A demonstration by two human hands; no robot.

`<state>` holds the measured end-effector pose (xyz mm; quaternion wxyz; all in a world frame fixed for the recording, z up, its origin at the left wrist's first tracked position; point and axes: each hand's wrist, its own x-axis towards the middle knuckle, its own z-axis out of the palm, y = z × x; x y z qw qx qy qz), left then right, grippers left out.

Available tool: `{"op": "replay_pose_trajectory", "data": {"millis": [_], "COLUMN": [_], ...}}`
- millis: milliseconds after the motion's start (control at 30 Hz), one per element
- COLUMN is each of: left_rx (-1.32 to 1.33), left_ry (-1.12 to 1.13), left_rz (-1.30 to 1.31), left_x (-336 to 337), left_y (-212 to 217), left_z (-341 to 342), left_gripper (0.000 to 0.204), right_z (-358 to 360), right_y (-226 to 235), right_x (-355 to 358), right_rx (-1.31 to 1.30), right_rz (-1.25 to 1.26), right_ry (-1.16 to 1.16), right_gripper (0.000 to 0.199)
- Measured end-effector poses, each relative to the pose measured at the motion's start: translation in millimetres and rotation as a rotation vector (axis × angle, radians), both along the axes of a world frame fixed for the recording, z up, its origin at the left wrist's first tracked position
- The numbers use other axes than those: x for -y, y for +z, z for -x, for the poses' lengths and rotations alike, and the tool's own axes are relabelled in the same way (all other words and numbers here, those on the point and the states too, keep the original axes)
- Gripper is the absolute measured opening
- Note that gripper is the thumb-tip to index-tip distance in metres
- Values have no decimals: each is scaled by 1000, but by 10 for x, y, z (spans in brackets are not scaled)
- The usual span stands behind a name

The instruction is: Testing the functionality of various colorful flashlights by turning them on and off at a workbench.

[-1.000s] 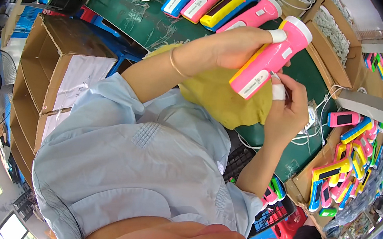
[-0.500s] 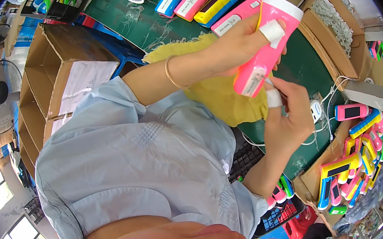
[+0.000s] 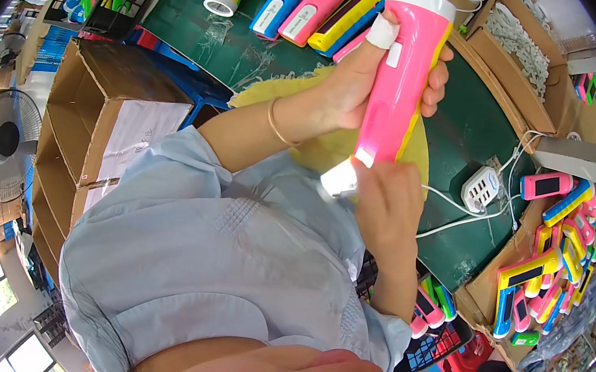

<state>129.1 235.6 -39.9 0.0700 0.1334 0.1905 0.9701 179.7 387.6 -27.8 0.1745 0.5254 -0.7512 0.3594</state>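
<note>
While the left hand (image 3: 354, 81) wraps round the pink flashlight (image 3: 397, 87) above the yellow cloth (image 3: 268, 95), the right hand (image 3: 389, 201), fingers bunched, pinches a shiny white piece (image 3: 339, 181) at its tail — apparently a peeling step, calling for a steady pull.

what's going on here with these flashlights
A person at a green table grips a pink and yellow flashlight in the left hand, its white-rimmed head pointing away from the body. The right hand is at its narrow end, beside a white piece too blurred to identify. More flashlights lie in a row on the table.
</note>
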Motion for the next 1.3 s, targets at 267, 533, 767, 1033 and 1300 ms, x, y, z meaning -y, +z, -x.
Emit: {"op": "replay_pose_trajectory", "data": {"millis": [267,533,767,1033,1300], "left_rx": [25,-19,-220,162,125], "left_ry": [-133,141,283,181,166], "left_rz": [-325,-98,332,405,857], "left_x": [-18,98,23,185,86], "left_y": [-135,-82,-114,53,140], "left_z": [-66,-55,-42,-64,-112], "left_gripper": [59,61,64,45,35], "right_z": [-178,-14,45,357,645], "right_y": [71,-25,-190,-292,-493], "right_x": [101,169,314,-92,-171], "right_rx": [176,778,771,541,255], "right_rz": [81,201,262,-62,-297], "right_ry": [-183,-117,-528,-709,-732], "right_gripper": [48,79,54,45,15]}}
